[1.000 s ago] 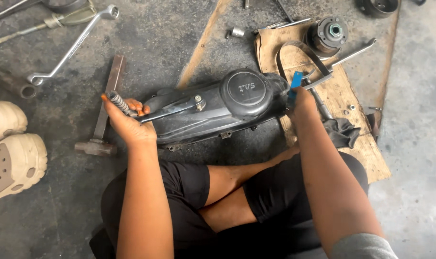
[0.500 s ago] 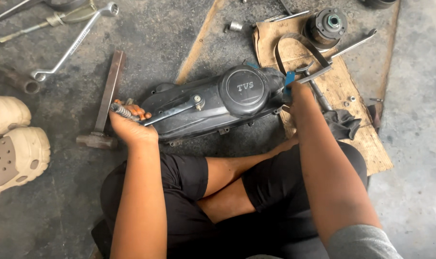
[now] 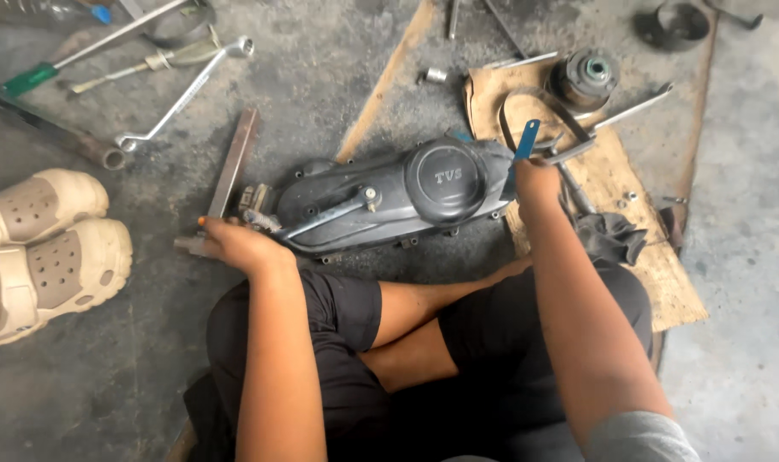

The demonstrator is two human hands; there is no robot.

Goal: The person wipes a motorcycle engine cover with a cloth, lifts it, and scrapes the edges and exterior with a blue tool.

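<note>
Concrete floor (image 3: 150,368) is being seen from the head camera, and a person is being shown seated cross-legged on it in black shorts. A black engine side cover (image 3: 389,201), long and rounded with a circular cap near its right end, is being kept flat on the floor just in front of the crossed legs. Its left end is being gripped by the left hand (image 3: 235,244), whose fingers are being curled around the edge of the casing beside a threaded stud; a hammer (image 3: 222,184) with a long handle is being left lying just beside that hand. The right end of the cover is being met by the right hand (image 3: 535,175), which is being closed around a blue-handled tool (image 3: 525,141) that is being held upright against the casing's edge. A sheet of brown cardboard (image 3: 655,257) is being used as a mat to the right, and a dark drive belt (image 3: 535,120), a round clutch assembly (image 3: 585,77) and a dark rag (image 3: 612,235) are being kept on it. Spanners (image 3: 184,94) and a green-handled tool (image 3: 30,79) are being left scattered at the upper left, well apart from the cover. A pair of beige clogs (image 3: 43,248) is being seen at the left edge.
</note>
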